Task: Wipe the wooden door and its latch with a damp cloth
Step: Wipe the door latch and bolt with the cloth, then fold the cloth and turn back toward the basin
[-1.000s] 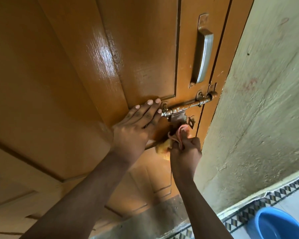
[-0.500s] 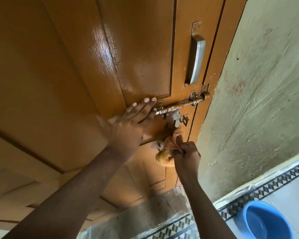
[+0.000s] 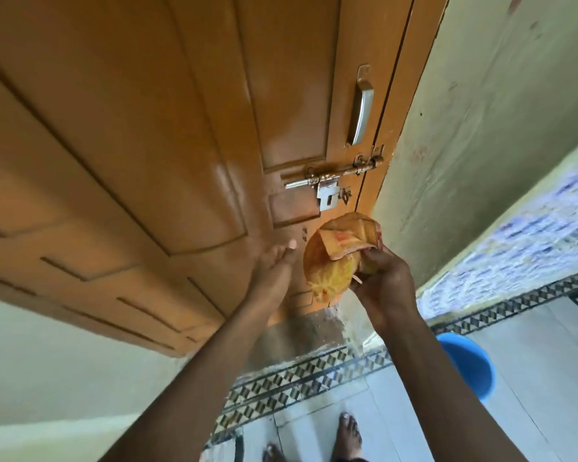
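Both hands off the sliding bolt latch [image 3: 331, 176] now: right hand [image 3: 382, 281] fingers clamped on orange cloth [image 3: 337, 255], left hand [image 3: 274, 268] fingers together, extended — latch pass likely finished.

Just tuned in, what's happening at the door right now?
A person stands at the wooden door with a bunched yellow-orange cloth gripped in the right hand, held off the door just below the latch. The left hand reaches toward the door with open fingers, blurred by motion. Nothing touches the latch. A blue bucket sits on the floor to the right.
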Motion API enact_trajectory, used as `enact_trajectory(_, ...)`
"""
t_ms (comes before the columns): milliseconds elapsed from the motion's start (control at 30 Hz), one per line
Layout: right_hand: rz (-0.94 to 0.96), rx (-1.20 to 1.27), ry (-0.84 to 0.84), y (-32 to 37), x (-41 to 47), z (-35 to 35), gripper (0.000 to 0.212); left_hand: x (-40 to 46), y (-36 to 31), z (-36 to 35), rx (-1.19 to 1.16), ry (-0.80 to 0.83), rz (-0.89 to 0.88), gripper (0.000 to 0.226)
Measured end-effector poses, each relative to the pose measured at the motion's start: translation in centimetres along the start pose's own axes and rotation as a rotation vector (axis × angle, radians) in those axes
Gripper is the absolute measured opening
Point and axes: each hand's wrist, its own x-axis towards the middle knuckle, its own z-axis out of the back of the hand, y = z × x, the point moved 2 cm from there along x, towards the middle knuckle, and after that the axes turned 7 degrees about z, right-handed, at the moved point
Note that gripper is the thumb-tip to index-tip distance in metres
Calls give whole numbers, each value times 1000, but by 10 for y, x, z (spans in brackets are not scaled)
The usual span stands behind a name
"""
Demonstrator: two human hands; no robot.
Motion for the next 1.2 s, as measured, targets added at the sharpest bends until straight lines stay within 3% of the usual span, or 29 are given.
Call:
enact_trajectory(67,-26,-14,-1,0,-22,2,35,-31,26,-9,-255,287,448,64)
enact_trajectory(100,-32,-27,3,-2,-30,4,30,-42,34,-12,-348,382,517,69)
enact_trajectory(200,-40,-98,-7,1,-53,9,24,-64,55,-20,-549,366,453,50)
enact_trajectory(400,-27,-291,-107,10,-64,26,21,-78,73,-32,-615,182,214,12)
enact_trajectory(567,-61,-283,-225,7,-68,31,12,-87,73,-25,-616,94,144,22)
enact_trajectory(667,-111,-184,-229,5,-75,31,18,-97,71,-29,-668,106,171,14)
enact_trajectory(733,-115,-182,-257,4,-79,34,27,-101,74,-33,-543,16,123,17)
enact_trajectory(833,-77,-266,-332,7,-83,39,30,-118,78,-30,-104,-348,-248,35)
enact_trajectory(867,-68,-308,-370,9,-84,43,29,-126,78,-32,-50,-364,-389,33)
enact_trajectory(933,-68,-350,-433,11,-85,54,29,-141,77,-37,33,-168,-598,30)
enact_trajectory(1000,-80,-349,-441,13,-85,68,32,-144,80,-47,212,78,-677,50)
enact_trajectory(1100,-152,-311,-371,20,-86,88,38,-134,85,-61,426,49,-760,63)
enact_trajectory(1200,-184,-280,-336,41,-85,110,23,-134,74,-80,353,32,-743,60)
